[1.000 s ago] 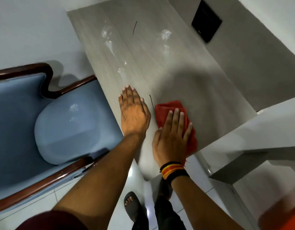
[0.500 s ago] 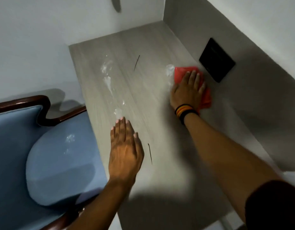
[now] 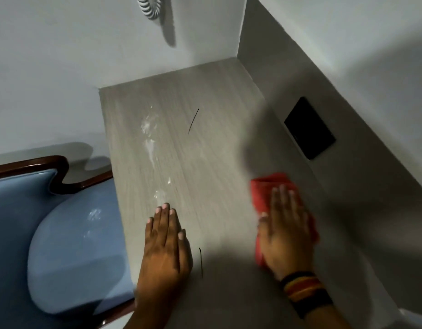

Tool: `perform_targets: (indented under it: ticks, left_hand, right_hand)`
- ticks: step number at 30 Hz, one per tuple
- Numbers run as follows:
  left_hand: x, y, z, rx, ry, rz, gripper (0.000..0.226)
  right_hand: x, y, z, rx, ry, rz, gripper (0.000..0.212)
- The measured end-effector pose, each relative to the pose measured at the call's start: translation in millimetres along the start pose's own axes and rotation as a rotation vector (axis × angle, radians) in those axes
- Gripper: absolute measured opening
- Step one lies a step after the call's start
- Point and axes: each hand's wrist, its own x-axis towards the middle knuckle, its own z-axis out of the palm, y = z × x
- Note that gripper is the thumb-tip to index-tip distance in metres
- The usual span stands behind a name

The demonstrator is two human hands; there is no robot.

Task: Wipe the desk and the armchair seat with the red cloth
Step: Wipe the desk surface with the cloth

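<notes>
The red cloth (image 3: pixel 262 193) lies flat on the grey wood-grain desk (image 3: pixel 205 96) near its right side, with my right hand (image 3: pixel 285 231) pressed palm-down on it; the hand is motion-blurred. My left hand (image 3: pixel 165 248) rests flat on the desk near its left edge, fingers together, holding nothing. White powdery smears (image 3: pixel 149 136) run down the desk's left half. The blue armchair seat (image 3: pixel 70 255) is to the left of the desk and carries a white smudge (image 3: pixel 94 213).
A black rectangular panel (image 3: pixel 309 136) sits in the grey wall right of the desk. A coiled white cord (image 3: pixel 149 7) hangs on the far wall. Two thin dark lines (image 3: pixel 193 121) mark the desktop. The armchair's wooden frame (image 3: pixel 60 179) touches the desk's left edge.
My right hand slid the red cloth from the near desk edge out toward the black panel, then back toward me. The white smear near the panel is gone. My left hand stayed flat.
</notes>
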Motion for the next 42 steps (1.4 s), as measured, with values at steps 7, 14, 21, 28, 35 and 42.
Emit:
perform_targets:
  ticks: [7, 14, 21, 28, 35, 42]
  left_hand:
    - [0.1, 1.6, 3.0, -0.002, 0.023, 0.028, 0.057]
    - [3.2, -0.6, 2.9, 0.054, -0.005, 0.015, 0.058]
    - [5.4, -4.3, 4.9, 0.078, 0.048, 0.086, 0.057]
    - [9.7, -5.4, 7.4, 0.118, 0.027, 0.077, 0.056]
    - [9.0, -3.6, 10.3, 0.120, 0.098, 0.083, 0.054]
    - [12.0, -4.2, 15.2, 0.139, 0.024, 0.067, 0.059]
  right_hand:
    - [164.8, -28.6, 5.6, 0.033, 0.075, 0.097, 0.071]
    - [206.6, -165.3, 12.2, 0.104, -0.026, -0.291, 0.068]
    - [233.6, -160.7, 15.2, 0.062, 0.015, -0.284, 0.066]
    - [143.3, -167.2, 23.1, 0.064, -0.002, -0.363, 0.065]
    - [259.9, -178.7, 20.9, 0.076, 0.011, -0.136, 0.069]
    - [175.4, -178.5, 29.2, 0.038, 0.009, -0.303, 0.067]
